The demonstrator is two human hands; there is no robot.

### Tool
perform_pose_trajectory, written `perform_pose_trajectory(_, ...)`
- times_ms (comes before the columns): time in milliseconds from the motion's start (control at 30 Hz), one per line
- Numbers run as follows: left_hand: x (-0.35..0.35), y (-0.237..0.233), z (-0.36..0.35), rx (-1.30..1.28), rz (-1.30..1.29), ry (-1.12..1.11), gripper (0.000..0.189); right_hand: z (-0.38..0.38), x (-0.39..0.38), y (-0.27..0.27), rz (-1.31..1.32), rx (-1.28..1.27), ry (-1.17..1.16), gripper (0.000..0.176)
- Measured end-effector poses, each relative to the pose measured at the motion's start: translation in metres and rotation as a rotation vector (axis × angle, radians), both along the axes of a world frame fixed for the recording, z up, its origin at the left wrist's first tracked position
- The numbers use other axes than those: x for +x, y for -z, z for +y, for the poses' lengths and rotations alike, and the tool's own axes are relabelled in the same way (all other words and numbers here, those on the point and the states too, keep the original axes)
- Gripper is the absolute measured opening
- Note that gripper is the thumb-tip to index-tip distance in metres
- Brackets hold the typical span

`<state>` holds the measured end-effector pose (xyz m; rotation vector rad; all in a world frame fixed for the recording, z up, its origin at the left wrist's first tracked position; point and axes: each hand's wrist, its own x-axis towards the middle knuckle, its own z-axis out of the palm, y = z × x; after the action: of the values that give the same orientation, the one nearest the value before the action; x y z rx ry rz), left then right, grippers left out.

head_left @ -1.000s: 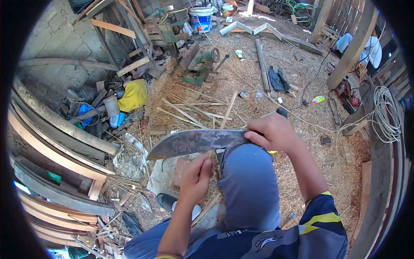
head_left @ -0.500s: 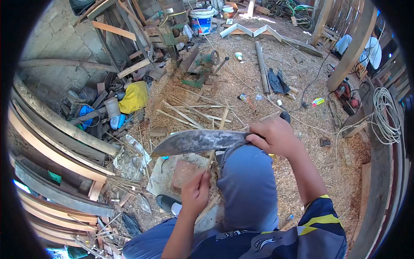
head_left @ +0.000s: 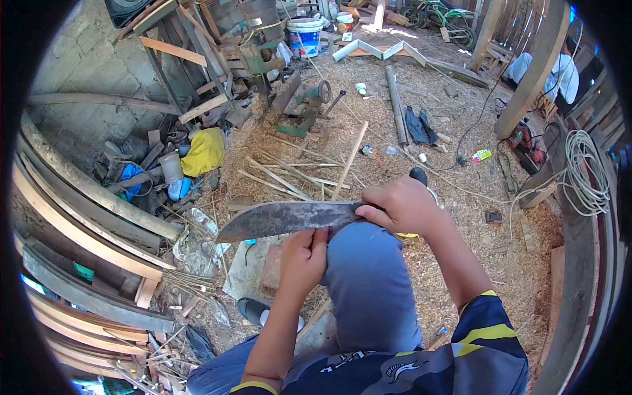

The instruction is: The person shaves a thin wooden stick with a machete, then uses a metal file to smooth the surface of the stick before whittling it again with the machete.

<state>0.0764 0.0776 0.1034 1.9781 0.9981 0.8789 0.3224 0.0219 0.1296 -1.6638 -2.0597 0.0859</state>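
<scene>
A broad-bladed machete (head_left: 286,218) lies crosswise above my raised knee, its darkened blade pointing left. My right hand (head_left: 403,205) is closed around it, with the dark handle end showing beyond the fingers. Just below the blade, my left hand (head_left: 305,262) pinches a thin wooden stick (head_left: 349,162). The stick passes behind the blade and sticks out far past it, up and to the right. Its near end is hidden in my left hand. My knee (head_left: 365,270), in blue-grey cloth, sits right under the machete.
Several cut wooden strips (head_left: 280,176) lie on the shavings-covered ground ahead. A green metal machine part (head_left: 308,108) stands beyond them. Curved timbers (head_left: 92,217) are stacked at left. Coiled cable (head_left: 586,174) hangs at right, and a seated person (head_left: 559,76) is in the back right.
My left hand has moved up close under the blade, and the stick now reaches much farther beyond it. The machete has shifted slightly left in view.
</scene>
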Motion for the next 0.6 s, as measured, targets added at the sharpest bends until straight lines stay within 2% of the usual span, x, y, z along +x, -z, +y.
perform_pose_trajectory(100, -0.006, -0.001, -0.008, -0.056, -0.050, 0.020, 0.023, -0.003, 0.000, -0.005, -0.060, -0.009, 0.041, 0.046)
perform_pose_trajectory(200, -0.009, -0.001, -0.016, -0.001, -0.114, 0.004, 0.020, -0.005, 0.000, -0.010, -0.074, 0.011, 0.030, 0.045)
perform_pose_trajectory(400, -0.070, 0.037, -0.046, -0.081, 0.033, 0.026, 0.012, -0.014, 0.013, 0.004, 0.043, -0.035, 0.077, 0.041)
perform_pose_trajectory(500, -0.089, 0.040, -0.053, -0.178, 0.064, 0.022, 0.012, -0.016, 0.016, 0.003, 0.040, -0.071, 0.087, 0.042)
perform_pose_trajectory(600, -0.080, 0.036, -0.046, -0.176, 0.018, 0.006, 0.013, -0.013, 0.014, 0.012, 0.119, -0.054, 0.059, 0.043)
